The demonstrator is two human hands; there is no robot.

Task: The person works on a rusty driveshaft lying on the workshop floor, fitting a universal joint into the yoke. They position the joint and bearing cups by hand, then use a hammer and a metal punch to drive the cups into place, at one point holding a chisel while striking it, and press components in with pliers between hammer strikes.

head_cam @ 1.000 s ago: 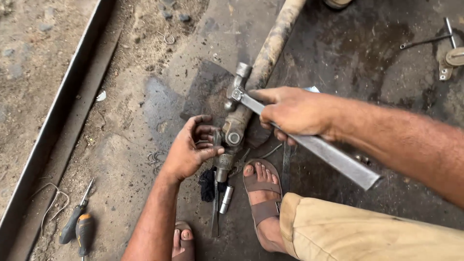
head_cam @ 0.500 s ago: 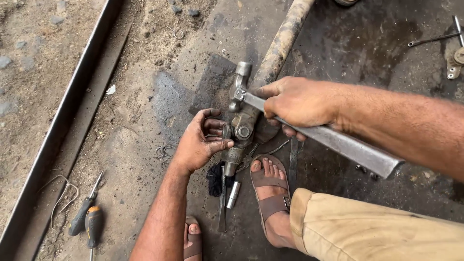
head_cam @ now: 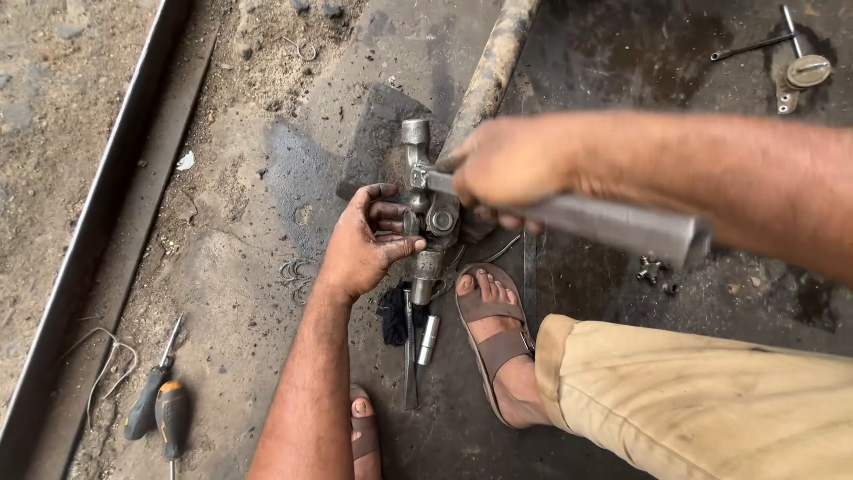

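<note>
Centre frame, left hand (head_cam: 360, 244) pinches the grey metal universal joint (head_cam: 433, 213); right hand (head_cam: 515, 169) grips a steel hammer (head_cam: 613, 222), joint still assembled.

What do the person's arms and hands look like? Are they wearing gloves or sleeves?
No gloves and no sleeves in view: both forearms are bare right up to the picture's edge. The left hand has dark, greasy smudges on its fingers. The right hand looks blurred, so its small details are hard to make out. No watch, ring or bracelet shows on either arm.
</note>
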